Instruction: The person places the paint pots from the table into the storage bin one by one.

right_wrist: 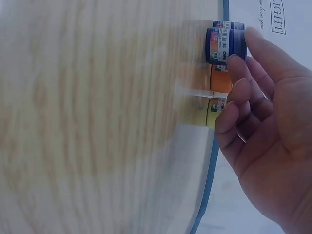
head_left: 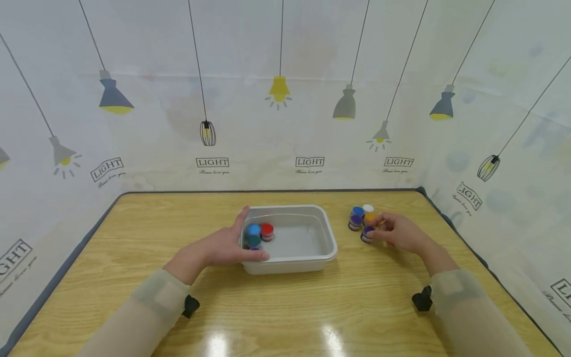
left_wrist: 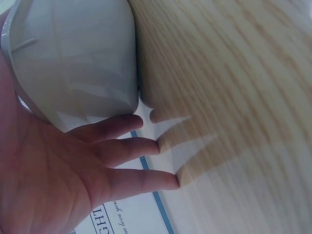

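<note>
My left hand (head_left: 223, 245) rests at the left end of a white plastic tub (head_left: 287, 265), thumb along the front rim and index finger at the back corner. Its other fingers extend straight below the tub wall in the left wrist view. My right hand (head_left: 401, 233) pinches a small dark purple paint jar (right_wrist: 218, 46) by its lid between thumb and index finger. Close behind stand a blue-lidded jar (head_left: 358, 211), a second purple jar (head_left: 355, 222), a white-lidded jar (head_left: 368, 208) and an orange jar (right_wrist: 221, 79). A yellow jar (right_wrist: 211, 113) shows in the right wrist view.
Inside the tub's left end sit a light blue jar (head_left: 253, 229), a red jar (head_left: 266, 231), a dark green jar (head_left: 254, 241) and a partly hidden purple one. The wooden table (head_left: 285, 307) meets a lamp-printed backdrop (head_left: 250, 124) at the back and sides.
</note>
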{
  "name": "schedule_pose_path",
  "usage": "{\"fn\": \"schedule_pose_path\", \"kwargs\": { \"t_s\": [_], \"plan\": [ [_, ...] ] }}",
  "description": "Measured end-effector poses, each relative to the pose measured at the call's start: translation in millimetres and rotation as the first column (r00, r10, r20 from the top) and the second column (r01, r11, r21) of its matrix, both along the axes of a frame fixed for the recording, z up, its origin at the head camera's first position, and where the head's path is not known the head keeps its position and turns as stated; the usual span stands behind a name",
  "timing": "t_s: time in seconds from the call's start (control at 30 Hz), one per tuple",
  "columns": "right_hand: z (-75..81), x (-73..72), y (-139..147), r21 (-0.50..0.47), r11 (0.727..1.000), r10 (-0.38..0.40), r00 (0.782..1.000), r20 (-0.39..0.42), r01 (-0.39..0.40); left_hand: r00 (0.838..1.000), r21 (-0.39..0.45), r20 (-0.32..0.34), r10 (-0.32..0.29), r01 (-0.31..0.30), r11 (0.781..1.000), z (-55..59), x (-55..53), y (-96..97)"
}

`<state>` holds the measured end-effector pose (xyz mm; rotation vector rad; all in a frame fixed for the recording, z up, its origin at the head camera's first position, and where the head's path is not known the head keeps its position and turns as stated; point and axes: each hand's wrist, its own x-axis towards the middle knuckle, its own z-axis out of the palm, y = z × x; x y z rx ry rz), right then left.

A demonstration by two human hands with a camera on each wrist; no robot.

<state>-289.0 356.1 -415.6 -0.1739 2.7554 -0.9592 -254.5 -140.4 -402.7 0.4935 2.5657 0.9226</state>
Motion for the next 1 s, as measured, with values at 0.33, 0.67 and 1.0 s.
{"fn": "schedule_pose_path", "kwargs": {
  "t_s": [0.33,0.67,1.0],
  "plan": [
    [-1.1,1.3,1.2,0.02,0.998,0.063,0.998,0.011,-0.063,1.0,-0.012,-0.004,0.008,-0.008,1.0,0.4,1.1,-0.7],
    [16.1,11.8,-11.0,-0.055,0.99,0.124,0.988,-0.087,-0.129,1.0,-0.023,-0.001,0.008,-0.008,1.0,2.1,0.8,0.7],
    [47.3,18.5,-44.5,-0.094,0.972,0.19,0.956,-0.226,-0.215,1.0,-0.028,-0.007,0.014,-0.014,1.0,1.0,0.6,1.2]
  ]
}}
